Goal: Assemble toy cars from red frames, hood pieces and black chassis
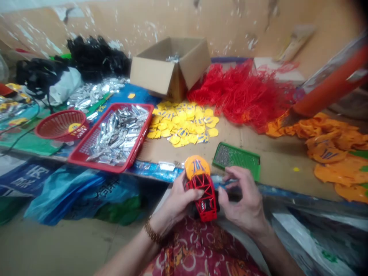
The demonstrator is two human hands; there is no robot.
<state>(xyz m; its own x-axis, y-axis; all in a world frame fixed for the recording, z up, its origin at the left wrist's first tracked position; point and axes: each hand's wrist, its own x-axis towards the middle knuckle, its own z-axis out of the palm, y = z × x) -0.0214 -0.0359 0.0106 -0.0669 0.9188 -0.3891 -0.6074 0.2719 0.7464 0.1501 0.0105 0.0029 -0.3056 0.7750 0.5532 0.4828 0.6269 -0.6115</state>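
Here at the table (283,172), the red plastic lattice frame (201,199) is sitting between the hands, topped by an orange cap (197,166)! The left hand (176,203) is clasping it, and the right hand (244,199) is gripping its right edge, just below a green mesh tray (236,160).

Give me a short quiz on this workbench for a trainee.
1. True or false: the left hand grips the red frame.
2. What fills the red tray?
A. silver pieces
B. yellow tags
C. red sprues
3. What colour is the small tray just beyond the right hand?

Key: 1. True. 2. A. 3. Green.
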